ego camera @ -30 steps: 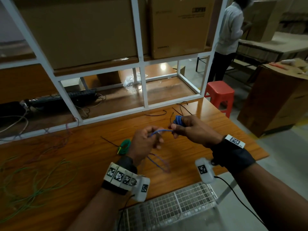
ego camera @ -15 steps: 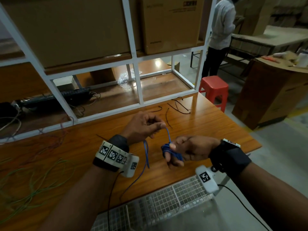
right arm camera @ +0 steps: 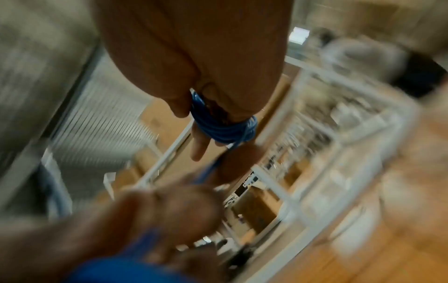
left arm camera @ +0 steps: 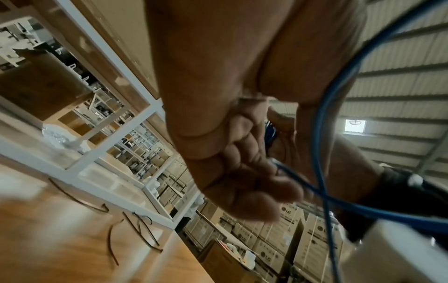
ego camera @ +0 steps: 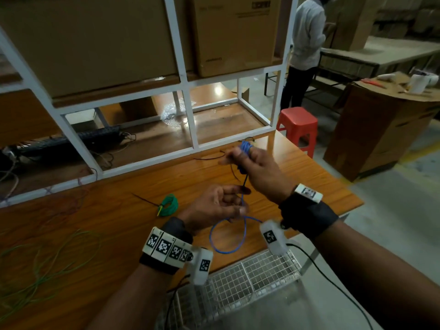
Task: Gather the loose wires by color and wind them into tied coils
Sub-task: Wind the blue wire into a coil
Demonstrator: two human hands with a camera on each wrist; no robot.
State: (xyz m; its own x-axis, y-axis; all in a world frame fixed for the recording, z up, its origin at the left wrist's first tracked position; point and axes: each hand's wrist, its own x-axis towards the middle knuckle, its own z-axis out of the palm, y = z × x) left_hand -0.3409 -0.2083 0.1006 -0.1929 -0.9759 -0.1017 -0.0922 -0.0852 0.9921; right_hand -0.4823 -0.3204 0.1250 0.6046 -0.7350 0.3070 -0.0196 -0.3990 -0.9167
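My right hand [ego camera: 247, 160] is raised above the far side of the wooden table [ego camera: 100, 234]. A blue wire coil [ego camera: 245, 148] is wound round its fingers [right arm camera: 198, 147]. From the coil the blue wire [ego camera: 226, 241] runs down through my left hand [ego camera: 228, 203], whose curled fingers [left arm camera: 254, 191] hold it. Below that hand it hangs in a loose loop by the table's near edge. A tied green coil [ego camera: 169, 205] lies on the table left of my left hand. Loose green wires [ego camera: 47, 270] sprawl at the left.
Black wire pieces [ego camera: 207, 158] lie near the white shelf frame [ego camera: 190, 129] at the table's back. Faint reddish wires [ego camera: 66, 201] lie at the back left. A wire-mesh tray [ego camera: 245, 282] hangs below the near edge. A red stool [ego camera: 298, 125] and a standing person [ego camera: 304, 48] are to the right.
My right hand has swung up and away with the blue coil. My left hand has dropped lower and nearer me, and the wire's tail now hangs in a loop.
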